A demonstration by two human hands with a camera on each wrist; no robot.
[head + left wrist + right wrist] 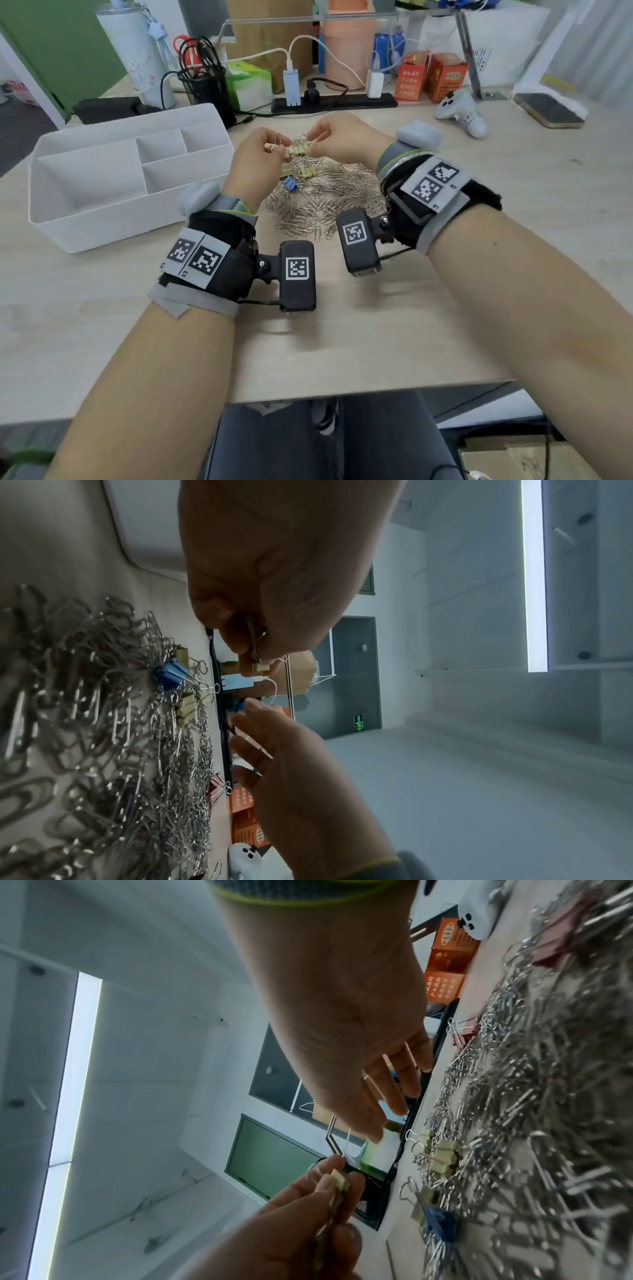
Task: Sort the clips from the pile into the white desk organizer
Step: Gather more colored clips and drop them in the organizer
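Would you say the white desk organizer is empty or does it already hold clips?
Empty: the white desk organizer shows only bare white compartments.

The desk [394,329] is pale wood-grain laminate, smooth and matt. The white desk organizer [102,212] near its left edge is smooth plastic with a soft sheen. The pile [329,198] is bright wire paper clips, shiny metal, mixed with binder clips: a glossy blue one [290,185] and cream-painted ones [306,172] with silvery wire handles. A black wire-mesh pen cup [205,87] stands toward the far edge, beside glossy orange cardboard boxes [428,77]. The wristbands [205,270] are black and grey cloth bearing matt printed paper tags.
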